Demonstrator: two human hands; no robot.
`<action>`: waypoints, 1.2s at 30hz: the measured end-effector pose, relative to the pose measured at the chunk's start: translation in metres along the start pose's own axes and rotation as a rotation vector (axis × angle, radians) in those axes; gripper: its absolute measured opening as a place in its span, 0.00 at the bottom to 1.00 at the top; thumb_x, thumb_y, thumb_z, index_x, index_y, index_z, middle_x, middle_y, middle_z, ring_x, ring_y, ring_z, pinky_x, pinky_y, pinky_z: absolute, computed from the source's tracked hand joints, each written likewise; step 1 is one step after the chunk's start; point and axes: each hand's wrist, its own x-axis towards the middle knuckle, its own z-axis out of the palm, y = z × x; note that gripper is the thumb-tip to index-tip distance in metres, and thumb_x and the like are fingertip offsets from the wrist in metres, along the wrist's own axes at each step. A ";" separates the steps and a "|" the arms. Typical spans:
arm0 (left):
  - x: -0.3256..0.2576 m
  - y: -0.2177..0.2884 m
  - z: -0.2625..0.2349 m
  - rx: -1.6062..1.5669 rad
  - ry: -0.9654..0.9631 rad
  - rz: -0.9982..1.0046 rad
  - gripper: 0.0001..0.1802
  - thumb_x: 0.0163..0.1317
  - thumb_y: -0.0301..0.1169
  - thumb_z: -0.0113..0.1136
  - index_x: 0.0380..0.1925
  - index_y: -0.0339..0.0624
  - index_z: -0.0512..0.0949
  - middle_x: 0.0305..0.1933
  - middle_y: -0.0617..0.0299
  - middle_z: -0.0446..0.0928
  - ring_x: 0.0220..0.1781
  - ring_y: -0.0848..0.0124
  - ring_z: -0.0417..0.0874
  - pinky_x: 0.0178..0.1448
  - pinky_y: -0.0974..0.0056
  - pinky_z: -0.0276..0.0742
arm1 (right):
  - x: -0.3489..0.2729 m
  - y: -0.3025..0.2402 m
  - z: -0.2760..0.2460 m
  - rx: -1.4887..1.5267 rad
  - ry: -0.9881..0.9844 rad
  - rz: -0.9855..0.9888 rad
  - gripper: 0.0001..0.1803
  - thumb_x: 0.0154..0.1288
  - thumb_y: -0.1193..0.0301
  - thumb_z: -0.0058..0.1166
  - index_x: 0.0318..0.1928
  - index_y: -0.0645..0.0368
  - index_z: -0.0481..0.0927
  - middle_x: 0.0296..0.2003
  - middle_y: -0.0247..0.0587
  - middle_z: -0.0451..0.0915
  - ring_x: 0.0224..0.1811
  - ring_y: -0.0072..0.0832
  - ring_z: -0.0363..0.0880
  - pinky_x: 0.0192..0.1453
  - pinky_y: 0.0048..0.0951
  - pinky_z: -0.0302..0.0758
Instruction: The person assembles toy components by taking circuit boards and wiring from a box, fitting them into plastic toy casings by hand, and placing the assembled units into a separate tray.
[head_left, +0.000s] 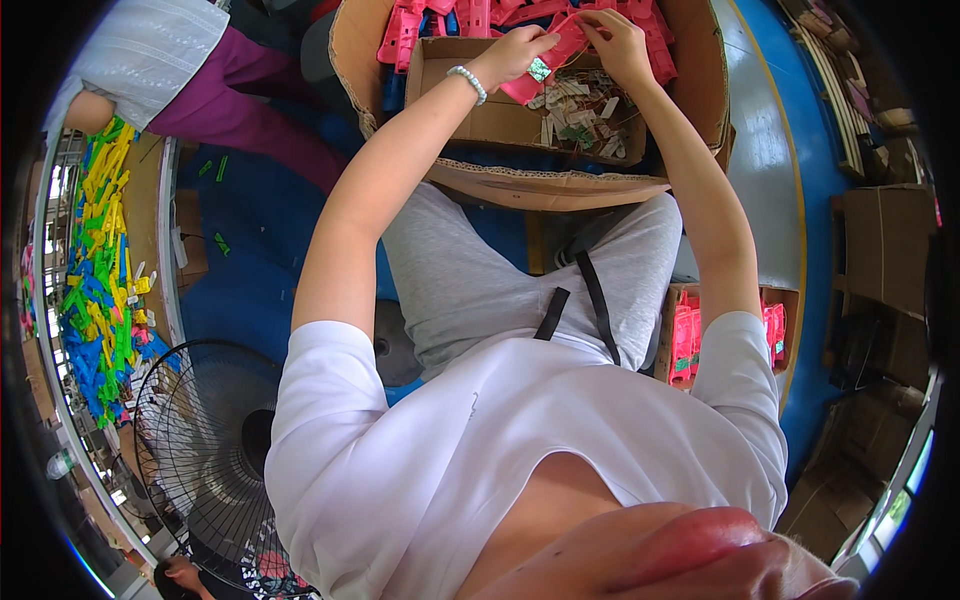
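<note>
At the far middle, over a cardboard box, my left hand point(515, 58) grips a pink plastic part point(568, 42) by its left side. A small green circuit board point(540, 70) shows on this part, just beside my left fingers. The fingertips of my right hand point(618, 45) are pinched together at the part's far right edge, with thin wires close by. What exactly they pinch is too small to tell. Below the part, an inner cardboard tray point(455, 125) holds a pile of small white pieces point(585, 108) with thin wires and some green boards.
The large outer carton point(560, 188) holds more pink parts point(400, 38) around the tray. A small box of pink parts point(686, 335) stands by my right elbow. To the left are a black fan point(215, 430), a bench of coloured plastic pieces point(100, 270) and another person point(240, 90).
</note>
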 end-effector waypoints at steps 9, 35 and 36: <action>0.005 -0.014 -0.007 0.095 0.051 0.060 0.20 0.73 0.45 0.52 0.42 0.35 0.76 0.31 0.65 0.77 0.32 0.79 0.76 0.39 0.70 0.71 | 0.001 -0.006 0.002 0.018 0.002 0.055 0.10 0.66 0.71 0.61 0.47 0.57 0.84 0.41 0.39 0.84 0.39 0.29 0.86 0.43 0.27 0.82; 0.005 -0.004 0.003 0.250 0.022 -0.080 0.29 0.72 0.50 0.52 0.55 0.33 0.77 0.44 0.66 0.79 0.47 0.79 0.73 0.55 0.69 0.68 | 0.001 0.004 -0.001 -0.140 -0.110 -0.102 0.15 0.62 0.76 0.56 0.50 0.58 0.80 0.37 0.47 0.79 0.39 0.46 0.81 0.42 0.39 0.77; 0.004 -0.004 0.003 0.250 0.024 -0.080 0.29 0.72 0.50 0.52 0.55 0.33 0.77 0.44 0.66 0.79 0.47 0.79 0.73 0.55 0.69 0.68 | 0.002 0.004 -0.001 -0.128 -0.106 -0.095 0.14 0.62 0.75 0.56 0.48 0.58 0.81 0.35 0.48 0.78 0.38 0.50 0.80 0.41 0.44 0.77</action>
